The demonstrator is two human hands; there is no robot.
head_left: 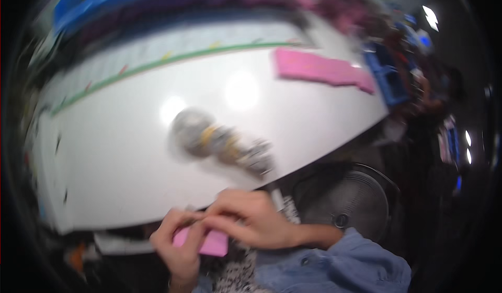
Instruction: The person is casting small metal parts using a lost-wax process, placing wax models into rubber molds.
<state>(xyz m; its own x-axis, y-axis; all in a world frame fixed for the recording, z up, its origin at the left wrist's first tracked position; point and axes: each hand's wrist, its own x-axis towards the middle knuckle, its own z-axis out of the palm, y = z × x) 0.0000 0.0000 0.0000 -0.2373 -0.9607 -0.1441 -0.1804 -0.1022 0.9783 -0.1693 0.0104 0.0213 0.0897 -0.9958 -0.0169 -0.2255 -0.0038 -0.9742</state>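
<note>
Shows a glossy white surface [115,178] mirroring two round glares [241,90]. Bears a green strip [183,57] along its far side, with a blue container [104,0] beyond. Has a round fan-like grille [361,199] off the near right edge. Darkens farther right, around small bright lights [430,18].

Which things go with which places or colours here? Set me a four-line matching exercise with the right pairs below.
1. Pink piece
2. Green strip
3. Table
4. Sleeve

A. White
B. Across the far part of the tabletop
C. Blue
D. In the left hand, beside the fingers of the right hand

Pairs: 1-D; 2-B; 3-A; 4-C
</note>
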